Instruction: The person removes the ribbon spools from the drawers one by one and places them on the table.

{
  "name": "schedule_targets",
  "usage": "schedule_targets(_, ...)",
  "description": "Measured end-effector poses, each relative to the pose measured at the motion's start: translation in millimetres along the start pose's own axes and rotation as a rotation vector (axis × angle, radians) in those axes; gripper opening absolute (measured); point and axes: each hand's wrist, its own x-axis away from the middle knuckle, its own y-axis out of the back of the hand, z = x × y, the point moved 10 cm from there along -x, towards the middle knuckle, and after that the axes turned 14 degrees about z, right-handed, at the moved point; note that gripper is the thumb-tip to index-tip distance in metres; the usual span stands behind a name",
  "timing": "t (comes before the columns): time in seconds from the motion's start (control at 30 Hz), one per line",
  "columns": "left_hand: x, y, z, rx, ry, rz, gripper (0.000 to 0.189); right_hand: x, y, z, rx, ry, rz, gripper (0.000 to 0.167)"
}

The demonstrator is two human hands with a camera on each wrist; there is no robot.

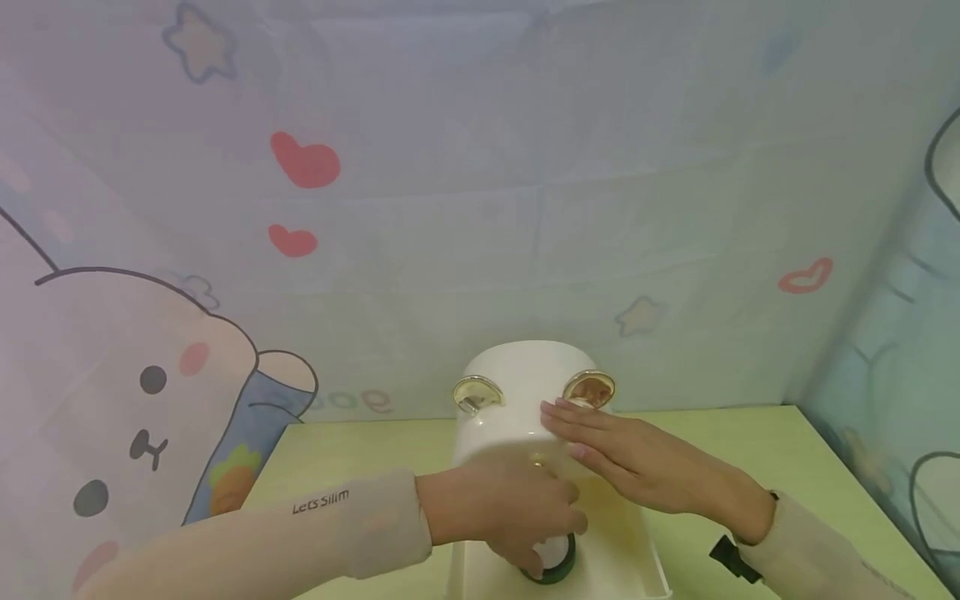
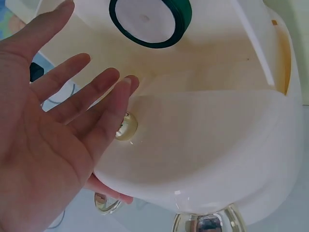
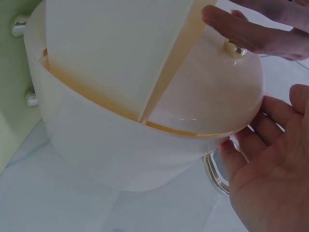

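My left hand (image 1: 513,504) hangs over the near side of the white container (image 1: 528,362), fingers extended and apart, gripping nothing. The green-rimmed round piece (image 2: 145,19) lies in the tray (image 1: 658,567) jutting from the container toward me; it shows no clear long axis, and my left hand is nearer. My right hand (image 1: 630,462), fingers straight, rests against the container's right side. The pale green counter (image 1: 727,450) spreads beneath the container; a printed cloth (image 1: 450,167) hangs behind it.
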Motion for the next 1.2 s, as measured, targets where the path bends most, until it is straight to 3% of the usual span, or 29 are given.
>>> schedule_targets(0.2,-13.1,-5.2,-4.6,0.069,-0.037,0.086,0.059,-0.2,0.7,1.0,0.012,0.01,-0.01,0.047)
schedule_targets(0.4,-26.7,-13.5,-14.1,0.062,-0.065,0.122,0.063,-0.9,0.5,1.0,0.003,0.013,-0.011,0.048)
schedule_targets(0.7,-36.5,-20.8,-18.8,-0.032,-0.046,0.11,0.074,0.3,0.5,0.6,0.016,0.008,-0.013,0.047)
schedule_targets(0.9,-40.4,-24.1,-19.8,-0.026,-0.046,0.087,0.084,-0.4,-1.0,0.7,0.016,0.008,0.001,0.047)
schedule_targets(1.2,-46.3,-27.0,-27.4,-0.094,-0.063,0.072,0.079,0.1,0.0,0.1,0.022,0.004,-0.008,0.048)
